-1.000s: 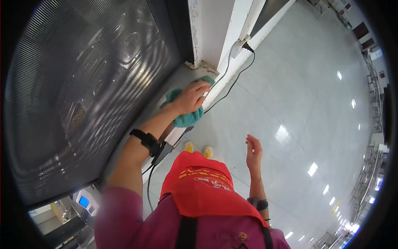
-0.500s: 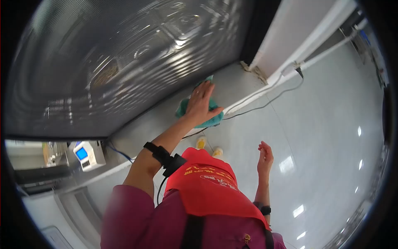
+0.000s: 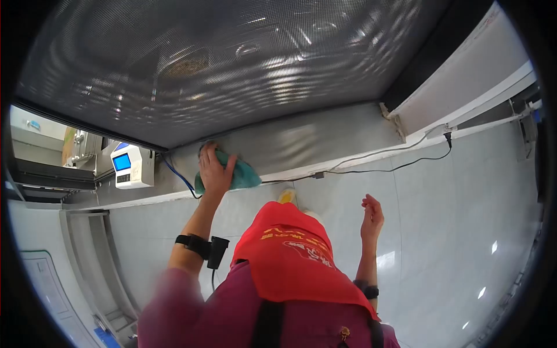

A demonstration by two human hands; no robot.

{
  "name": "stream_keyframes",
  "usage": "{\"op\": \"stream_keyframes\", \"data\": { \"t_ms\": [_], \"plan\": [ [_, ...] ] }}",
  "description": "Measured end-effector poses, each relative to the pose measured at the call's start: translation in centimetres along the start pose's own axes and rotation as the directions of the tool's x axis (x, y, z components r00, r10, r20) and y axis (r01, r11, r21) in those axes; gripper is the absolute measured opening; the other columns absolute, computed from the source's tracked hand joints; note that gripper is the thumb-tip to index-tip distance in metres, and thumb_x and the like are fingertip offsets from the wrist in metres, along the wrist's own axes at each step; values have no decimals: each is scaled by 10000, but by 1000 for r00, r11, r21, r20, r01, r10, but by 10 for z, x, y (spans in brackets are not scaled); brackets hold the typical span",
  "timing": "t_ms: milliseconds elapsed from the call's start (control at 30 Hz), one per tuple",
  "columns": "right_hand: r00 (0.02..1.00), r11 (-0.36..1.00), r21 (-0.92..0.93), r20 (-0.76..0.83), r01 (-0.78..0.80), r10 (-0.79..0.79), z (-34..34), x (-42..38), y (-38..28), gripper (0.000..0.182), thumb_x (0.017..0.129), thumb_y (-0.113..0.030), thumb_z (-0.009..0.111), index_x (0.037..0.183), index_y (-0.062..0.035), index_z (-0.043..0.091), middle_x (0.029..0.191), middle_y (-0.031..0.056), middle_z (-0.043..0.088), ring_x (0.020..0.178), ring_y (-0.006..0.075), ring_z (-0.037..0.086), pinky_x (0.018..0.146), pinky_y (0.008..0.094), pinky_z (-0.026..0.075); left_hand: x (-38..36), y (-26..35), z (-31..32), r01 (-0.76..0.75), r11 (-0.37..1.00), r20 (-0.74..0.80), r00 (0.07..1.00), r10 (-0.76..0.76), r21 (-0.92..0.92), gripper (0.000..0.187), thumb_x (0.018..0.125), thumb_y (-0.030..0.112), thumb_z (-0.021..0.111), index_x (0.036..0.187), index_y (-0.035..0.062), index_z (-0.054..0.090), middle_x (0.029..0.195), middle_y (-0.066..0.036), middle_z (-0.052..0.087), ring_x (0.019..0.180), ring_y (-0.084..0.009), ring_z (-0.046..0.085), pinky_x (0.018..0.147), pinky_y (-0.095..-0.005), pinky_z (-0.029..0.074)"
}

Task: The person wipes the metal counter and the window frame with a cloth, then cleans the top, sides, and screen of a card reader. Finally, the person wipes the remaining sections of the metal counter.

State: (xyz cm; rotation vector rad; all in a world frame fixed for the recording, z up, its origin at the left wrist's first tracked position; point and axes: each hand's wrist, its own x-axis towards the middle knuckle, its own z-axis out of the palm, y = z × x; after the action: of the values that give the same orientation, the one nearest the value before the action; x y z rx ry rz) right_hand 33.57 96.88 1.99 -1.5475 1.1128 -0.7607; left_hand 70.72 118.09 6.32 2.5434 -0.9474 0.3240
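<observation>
My left hand (image 3: 214,171) lies palm down on a green cloth (image 3: 242,175), its fingers together and bent over the cloth and the thumb to the right. The cloth rests on a grey metal ledge (image 3: 313,139), near its left part, and bunches out to the right of the hand. My right hand (image 3: 372,217) hangs in the air over the floor at the right, touching nothing, with its fingers loosely bent and apart.
A dark mesh-like panel (image 3: 232,69) rises behind the ledge. At the left stand a white device with a blue screen (image 3: 129,167) and a blue cable (image 3: 178,176). A black cable (image 3: 371,170) runs along the ledge's front edge. Pale tiles (image 3: 441,232) cover the floor.
My left hand and the green cloth have moved left along the ledge, towards the white device. The view has turned. My right hand keeps nearly the same pose.
</observation>
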Motion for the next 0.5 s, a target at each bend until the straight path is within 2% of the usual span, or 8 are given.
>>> {"op": "stream_keyframes", "data": {
  "t_ms": [33,133,233,333,500],
  "plan": [
    [1000,1000,-3,-2,-3,3,-1,-1,0,244,966,-15,447,1141,1,616,968,94,656,897,173,625,808,293,498,-1,2,3,31,998,-75,997,-27,53,645,797,368,714,1277,30,444,1299,-221,472,1182,-407,458,977,-482,367],
    [1000,1000,0,5,-18,18,-10,-8,16,247,966,-20,447,1146,3,615,969,97,658,902,172,625,809,296,499,7,30,13,150,988,19,988,-151,27,626,821,403,678,1263,22,452,1293,-255,450,1208,-427,426,999,-492,343],
    [998,999,7,-24,-51,51,-15,-17,18,250,965,-19,446,1147,3,617,968,96,660,901,170,624,808,292,496,11,71,33,-23,995,10,1000,22,97,578,824,385,675,1240,30,487,1262,-259,449,1149,-441,457,976,-504,369],
    [996,996,8,-6,-85,85,-19,-21,21,279,957,3,424,1163,-2,612,1004,84,645,943,160,607,859,294,494,18,102,35,-110,991,97,990,102,78,598,829,408,659,1256,29,482,1263,-285,433,1171,-451,435,991,-517,355],
    [998,998,4,36,-58,58,2,-18,17,247,966,-18,450,1140,-4,625,975,90,661,912,171,625,815,286,499,29,121,46,-362,925,217,900,379,-116,699,818,439,659,1340,39,422,1357,-255,400,1266,-425,385,1052,-518,321]
  ]
}}
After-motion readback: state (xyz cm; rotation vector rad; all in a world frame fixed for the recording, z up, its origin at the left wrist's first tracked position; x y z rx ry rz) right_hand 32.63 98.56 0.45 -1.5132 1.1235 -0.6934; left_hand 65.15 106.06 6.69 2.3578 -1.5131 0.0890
